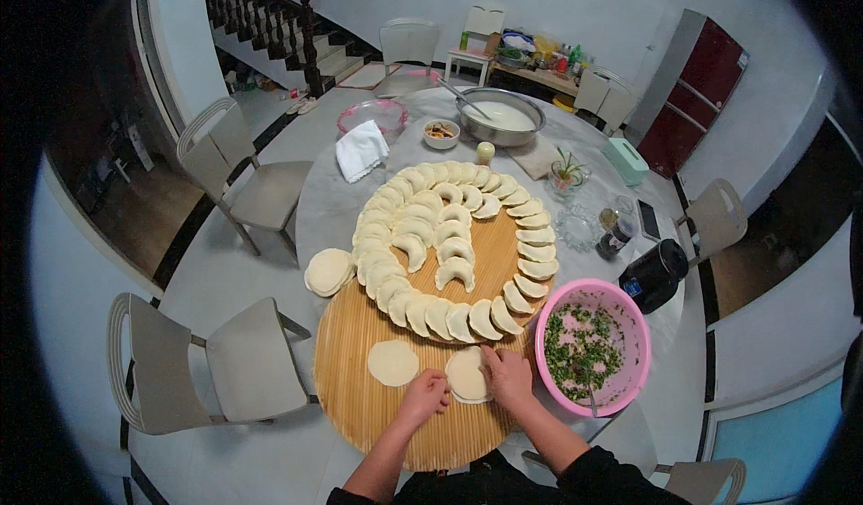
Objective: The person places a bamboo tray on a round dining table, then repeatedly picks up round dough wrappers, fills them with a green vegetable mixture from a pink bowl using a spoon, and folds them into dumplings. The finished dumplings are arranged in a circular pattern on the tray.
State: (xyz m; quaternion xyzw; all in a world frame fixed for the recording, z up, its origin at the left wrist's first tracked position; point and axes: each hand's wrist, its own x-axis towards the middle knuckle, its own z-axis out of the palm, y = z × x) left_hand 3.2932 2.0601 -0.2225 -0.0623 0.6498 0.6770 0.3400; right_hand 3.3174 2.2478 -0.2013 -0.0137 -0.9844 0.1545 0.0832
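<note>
My right hand (507, 374) touches the right edge of a small stack of round dough wrappers (468, 375) on the near bamboo mat (364, 410). Just left of that stack is my left hand (427, 396), its fingers curled and seemingly holding nothing. A single dough wrapper (393, 363) lies flat to the upper left of it. Beyond, crescent dumplings (537, 252) form rings on a second round board (495, 249). To the right of my right hand stands a pink basin (644, 343) with chopped green filling (583, 350) and a spoon (592, 400).
More wrappers (328, 272) are stacked at the left of the marble table (323, 195). A black kettle-like container (654, 276), a jar (615, 237) and a phone (648, 219) stand or lie at right. A steel bowl (502, 117) holds whitish liquid at the back. Chairs (263, 363) surround the table.
</note>
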